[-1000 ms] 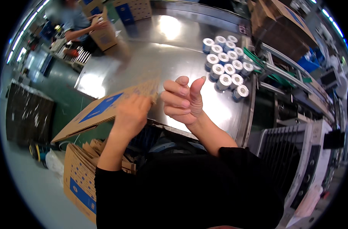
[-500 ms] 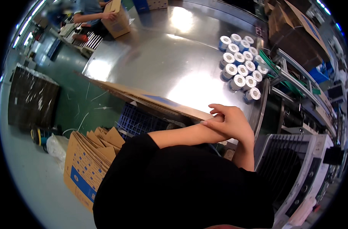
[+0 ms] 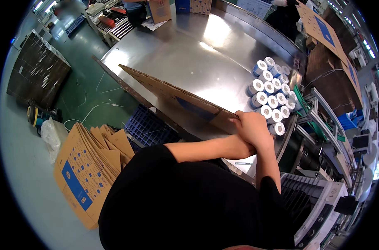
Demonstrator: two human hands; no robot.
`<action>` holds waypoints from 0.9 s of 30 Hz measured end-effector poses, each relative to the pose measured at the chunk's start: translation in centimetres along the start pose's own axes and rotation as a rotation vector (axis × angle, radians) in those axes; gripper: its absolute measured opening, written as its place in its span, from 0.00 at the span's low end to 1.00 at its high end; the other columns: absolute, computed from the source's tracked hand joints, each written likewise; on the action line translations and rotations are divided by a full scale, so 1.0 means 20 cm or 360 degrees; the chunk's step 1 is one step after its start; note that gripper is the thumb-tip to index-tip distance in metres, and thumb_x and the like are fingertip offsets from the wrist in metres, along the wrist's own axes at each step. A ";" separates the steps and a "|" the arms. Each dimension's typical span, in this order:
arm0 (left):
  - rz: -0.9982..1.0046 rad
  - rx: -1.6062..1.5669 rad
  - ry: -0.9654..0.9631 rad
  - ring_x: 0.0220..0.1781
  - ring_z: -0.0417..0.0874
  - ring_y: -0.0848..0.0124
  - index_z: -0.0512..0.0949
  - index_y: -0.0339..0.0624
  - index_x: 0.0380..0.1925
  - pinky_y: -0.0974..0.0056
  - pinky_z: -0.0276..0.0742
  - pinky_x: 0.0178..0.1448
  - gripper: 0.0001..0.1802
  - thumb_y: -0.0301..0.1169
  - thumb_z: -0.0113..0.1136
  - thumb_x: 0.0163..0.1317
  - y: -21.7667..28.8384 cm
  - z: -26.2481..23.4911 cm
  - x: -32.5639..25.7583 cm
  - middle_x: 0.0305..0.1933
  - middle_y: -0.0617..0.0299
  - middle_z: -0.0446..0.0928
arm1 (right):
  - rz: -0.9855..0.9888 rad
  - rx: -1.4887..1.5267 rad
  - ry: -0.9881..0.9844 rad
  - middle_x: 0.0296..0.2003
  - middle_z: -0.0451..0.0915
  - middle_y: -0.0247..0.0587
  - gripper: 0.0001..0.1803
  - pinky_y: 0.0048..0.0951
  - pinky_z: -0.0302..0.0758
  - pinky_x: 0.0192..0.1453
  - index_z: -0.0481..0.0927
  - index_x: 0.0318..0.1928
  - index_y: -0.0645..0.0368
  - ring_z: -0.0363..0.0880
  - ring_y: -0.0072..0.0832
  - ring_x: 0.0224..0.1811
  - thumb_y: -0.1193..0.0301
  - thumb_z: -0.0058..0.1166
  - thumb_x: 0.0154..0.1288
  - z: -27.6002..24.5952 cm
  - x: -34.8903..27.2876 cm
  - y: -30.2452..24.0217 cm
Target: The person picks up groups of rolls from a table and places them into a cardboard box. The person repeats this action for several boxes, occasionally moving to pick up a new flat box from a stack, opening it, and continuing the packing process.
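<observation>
A flattened cardboard carton (image 3: 185, 102) stands tilted on its long edge on the metal table, slanting from far left toward my hands. My right hand (image 3: 256, 128) is closed with its fingers hooked over the carton's near right corner. My left hand (image 3: 237, 148) lies just below, crossed beneath the right wrist beside the same end of the carton. Its fingers are hidden there, so its grip does not show. Right of the carton, several white-topped, blue-sided cylindrical containers (image 3: 272, 101) stand grouped upright.
The shiny metal table (image 3: 156, 54) has a raised rim at the back. Folded cartons (image 3: 87, 171) and a blue plastic crate (image 3: 150, 125) are at lower left. Metal rails (image 3: 322, 108) and a white-framed machine (image 3: 318, 204) flank the right. Another person (image 3: 135, 10) handles a box far left.
The carton has tilted up and shows more of its face. My right fingers have closed over its corner. The view has shifted, and the other person's box now appears nearer the top edge.
</observation>
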State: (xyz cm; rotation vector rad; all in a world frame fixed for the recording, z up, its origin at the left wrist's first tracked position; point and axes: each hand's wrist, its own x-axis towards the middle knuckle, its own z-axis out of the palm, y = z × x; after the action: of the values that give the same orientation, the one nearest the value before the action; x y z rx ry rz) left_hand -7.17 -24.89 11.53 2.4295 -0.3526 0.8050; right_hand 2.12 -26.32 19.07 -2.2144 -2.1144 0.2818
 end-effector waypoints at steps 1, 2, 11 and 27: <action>0.0319 0.0332 -0.0050 0.61 0.72 0.59 0.77 0.38 0.44 0.57 0.68 0.63 0.14 0.27 0.51 0.58 -0.01 -0.05 -0.09 0.53 0.55 0.75 | 0.0009 0.0023 0.0090 0.21 0.78 0.50 0.15 0.44 0.73 0.33 0.76 0.28 0.59 0.79 0.46 0.28 0.59 0.52 0.61 0.01 0.01 0.04; 0.0231 0.0398 0.0221 0.55 0.76 0.57 0.78 0.37 0.40 0.56 0.71 0.60 0.12 0.25 0.53 0.55 0.02 -0.16 -0.15 0.49 0.54 0.77 | 0.0076 0.0140 0.0156 0.22 0.77 0.49 0.14 0.43 0.72 0.32 0.74 0.30 0.60 0.78 0.47 0.28 0.61 0.54 0.59 0.02 0.03 0.07; -0.1245 0.1568 0.0516 0.67 0.62 0.52 0.73 0.41 0.53 0.46 0.53 0.69 0.20 0.38 0.47 0.65 -0.35 -1.11 -0.69 0.57 0.53 0.72 | 0.0145 -0.0170 0.0981 0.45 0.75 0.40 0.23 0.49 0.58 0.62 0.74 0.50 0.53 0.70 0.37 0.55 0.72 0.61 0.50 0.17 -0.01 0.11; -0.1825 0.1210 -0.0954 0.36 0.80 0.53 0.83 0.41 0.27 0.54 0.74 0.42 0.25 0.55 0.57 0.55 -0.55 -1.67 -0.65 0.28 0.52 0.80 | -0.0210 0.0578 0.1529 0.15 0.65 0.31 0.13 0.28 0.56 0.42 0.74 0.14 0.51 0.66 0.28 0.23 0.87 0.45 0.32 0.29 -0.15 0.05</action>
State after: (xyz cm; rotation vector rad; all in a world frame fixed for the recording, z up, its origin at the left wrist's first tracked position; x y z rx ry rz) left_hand -28.62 4.30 21.37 2.8300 1.2599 -0.3912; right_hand 1.96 -29.87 13.43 -1.5116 -1.4946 -0.3270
